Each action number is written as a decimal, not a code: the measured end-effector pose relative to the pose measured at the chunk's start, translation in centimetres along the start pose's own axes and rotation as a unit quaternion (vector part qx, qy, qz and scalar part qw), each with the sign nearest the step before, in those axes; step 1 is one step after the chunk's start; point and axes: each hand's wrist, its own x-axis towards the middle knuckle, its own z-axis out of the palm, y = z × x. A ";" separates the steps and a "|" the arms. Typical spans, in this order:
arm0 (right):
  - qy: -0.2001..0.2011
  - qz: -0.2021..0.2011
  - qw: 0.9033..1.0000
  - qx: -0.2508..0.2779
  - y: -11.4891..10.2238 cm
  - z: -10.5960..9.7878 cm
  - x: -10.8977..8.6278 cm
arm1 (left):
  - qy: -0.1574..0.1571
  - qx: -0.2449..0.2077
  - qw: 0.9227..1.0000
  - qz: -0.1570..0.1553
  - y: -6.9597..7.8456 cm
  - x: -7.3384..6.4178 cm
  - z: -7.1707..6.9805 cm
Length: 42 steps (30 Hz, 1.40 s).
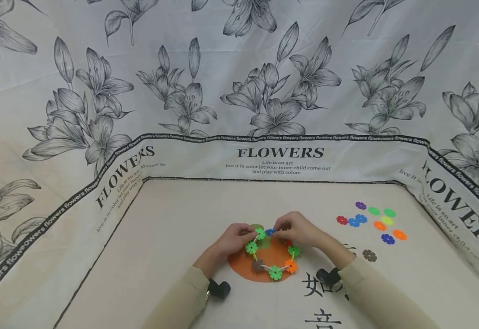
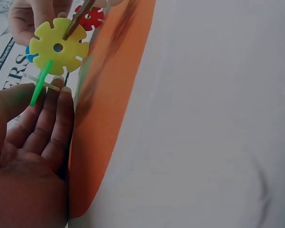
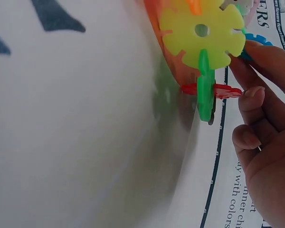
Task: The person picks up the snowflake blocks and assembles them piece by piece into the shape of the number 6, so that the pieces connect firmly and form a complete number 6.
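Note:
A ring of slotted plastic interlocking discs, in green, orange, brown, blue and other colours, is held by both hands over an orange printed shape. My left hand pinches its upper left part by thumb and fingertips, at a green disc with a pale disc crossing it edge-on. On the upper right, my right hand pinches a blue disc, mostly hidden behind thumb and finger. A yellow disc, a green disc and a red disc sit close to the right fingers.
Several loose discs lie to the right on the cloth, among them a red disc, a purple disc and an orange disc. A brown disc lies nearer. Flower-printed cloth rises at the back and sides.

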 end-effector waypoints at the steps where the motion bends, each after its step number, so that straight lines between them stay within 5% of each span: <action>1: 0.002 0.000 1.000 -0.005 0.0 0.0 0.0 | 0.000 -0.001 1.000 -0.001 0.0 0.0 0.0; 13: 0.002 -0.025 0.998 -0.049 0.1 0.4 0.9 | -0.009 -0.001 1.000 0.003 -0.1 0.0 -0.4; 25: -0.025 -0.087 0.996 -0.026 -0.2 1.2 1.9 | 0.007 -0.008 1.000 -0.006 -0.2 -0.3 -0.7; 35: 0.019 -0.003 0.994 -0.109 0.0 -0.3 -0.2 | -0.008 0.000 1.000 -0.012 -0.4 0.4 -0.1; 42: 0.125 0.110 0.972 -0.164 2.1 -4.2 -3.5 | -0.005 -0.003 1.000 -0.019 0.1 0.1 -0.1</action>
